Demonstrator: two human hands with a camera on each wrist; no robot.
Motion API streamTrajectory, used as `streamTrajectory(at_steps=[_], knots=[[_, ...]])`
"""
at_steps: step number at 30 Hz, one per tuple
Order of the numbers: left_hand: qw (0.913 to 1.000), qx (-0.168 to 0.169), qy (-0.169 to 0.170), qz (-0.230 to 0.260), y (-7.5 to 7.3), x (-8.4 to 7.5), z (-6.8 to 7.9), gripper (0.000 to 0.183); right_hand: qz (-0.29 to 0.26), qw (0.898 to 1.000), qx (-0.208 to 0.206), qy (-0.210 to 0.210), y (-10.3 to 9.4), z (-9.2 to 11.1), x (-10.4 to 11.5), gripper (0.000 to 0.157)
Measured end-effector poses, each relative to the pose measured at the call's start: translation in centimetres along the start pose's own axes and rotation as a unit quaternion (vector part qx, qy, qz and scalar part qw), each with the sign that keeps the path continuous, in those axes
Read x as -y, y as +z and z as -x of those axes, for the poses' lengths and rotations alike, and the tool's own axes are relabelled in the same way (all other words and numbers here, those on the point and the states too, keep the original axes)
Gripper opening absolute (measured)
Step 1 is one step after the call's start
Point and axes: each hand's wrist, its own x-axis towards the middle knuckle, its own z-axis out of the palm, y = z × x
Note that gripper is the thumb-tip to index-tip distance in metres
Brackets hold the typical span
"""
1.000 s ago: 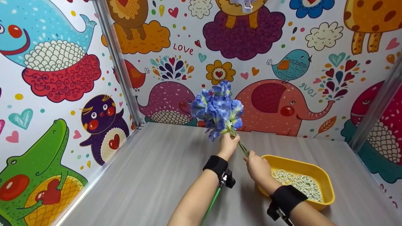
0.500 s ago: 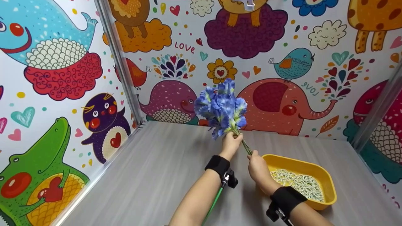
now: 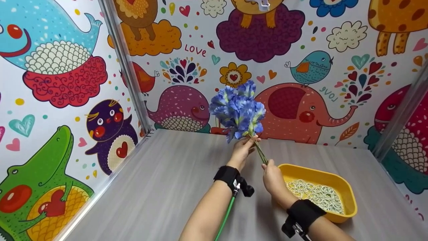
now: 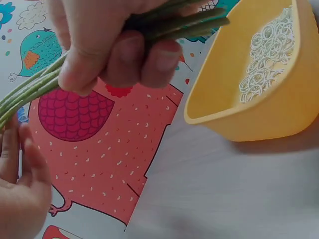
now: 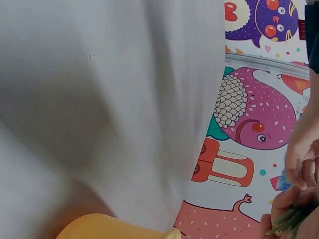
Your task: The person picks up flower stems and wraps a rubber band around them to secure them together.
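A bunch of blue flowers (image 3: 237,108) is held up over the table, blossoms toward the back wall and green stems (image 3: 260,152) slanting down to the right. My right hand (image 3: 275,179) grips the lower stems; in the left wrist view its fingers (image 4: 129,55) curl round them and the cut ends stick out past. Just below the blossoms, my left hand (image 3: 243,150) is at the upper stems with its fingers loosened and spread. The left wrist view shows that left hand (image 4: 22,184) with fairly straight fingers reaching up to the stems.
A yellow tub (image 3: 349,190) holding many pale rubber-band-like rings (image 3: 321,195) stands on the grey table (image 3: 150,187), right by my right forearm. Cartoon-printed walls enclose the back and sides. A green cable (image 3: 225,216) runs from the left wrist strap.
My left hand has loosened its grip on the upper stems and its fingers have spread. The flowers have shifted slightly right and up; my right hand keeps its hold.
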Motion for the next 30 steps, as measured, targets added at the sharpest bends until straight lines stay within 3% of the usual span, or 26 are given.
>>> streamTrajectory(at_steps=[8, 15, 21, 26, 30], knots=[[0.999, -0.002, -0.004, 0.044, -0.4, -0.7, -0.3, 0.022, 0.002, 1.0, -0.022, -0.019, 0.4, 0.3, 0.1, 0.019], [0.9997, -0.022, -0.008, 0.001, -0.6, -1.0, -0.1, 0.025, 0.007, 1.0, -0.017, -0.017, 0.8, 0.6, -0.1, 0.017], [0.9995, -0.03, 0.0, 0.003, -0.4, -1.2, 0.1, 0.022, 0.011, 1.0, -0.003, -0.017, 0.7, 0.5, -0.3, 0.017], [0.9997, -0.021, -0.009, 0.011, -0.9, -1.1, 0.1, 0.02, -0.026, 0.998, 0.055, 0.012, 0.1, 0.1, -0.5, 0.022], [0.9996, -0.013, -0.023, 0.004, -1.5, -1.0, 0.0, 0.021, -0.052, 0.992, 0.11, 0.029, -0.9, -0.4, -1.0, 0.052]])
